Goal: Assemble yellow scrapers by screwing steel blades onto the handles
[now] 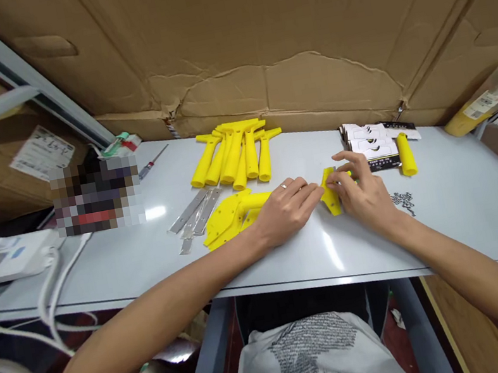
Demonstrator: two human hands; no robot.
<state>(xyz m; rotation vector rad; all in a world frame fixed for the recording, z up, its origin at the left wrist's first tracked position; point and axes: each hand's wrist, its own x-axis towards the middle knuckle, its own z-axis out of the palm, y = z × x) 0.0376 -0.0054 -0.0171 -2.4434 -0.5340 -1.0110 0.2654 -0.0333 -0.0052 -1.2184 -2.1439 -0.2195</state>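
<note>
My left hand (290,208) is closed over a yellow plastic scraper handle lying on its side. Past its fingertips shows the wide yellow head (330,193) of that handle. At the head, my right hand (362,192) is closed in a pinch; whatever sits between thumb and forefinger is too small to make out. Left of my left hand lie flat yellow plates (225,217), partly covered by my wrist. Metal blades (198,213) in clear wrapping rest beside them. A scatter of small dark screws (403,201) lies just right of my right wrist.
Several yellow scraper handles (239,153) are piled at the back. White-and-black packaging cards (370,142) and a yellow grip (406,155) lie at right. A screwdriver (153,163) is at back left, near white cables (54,285). Cardboard (280,88) walls the table's rear.
</note>
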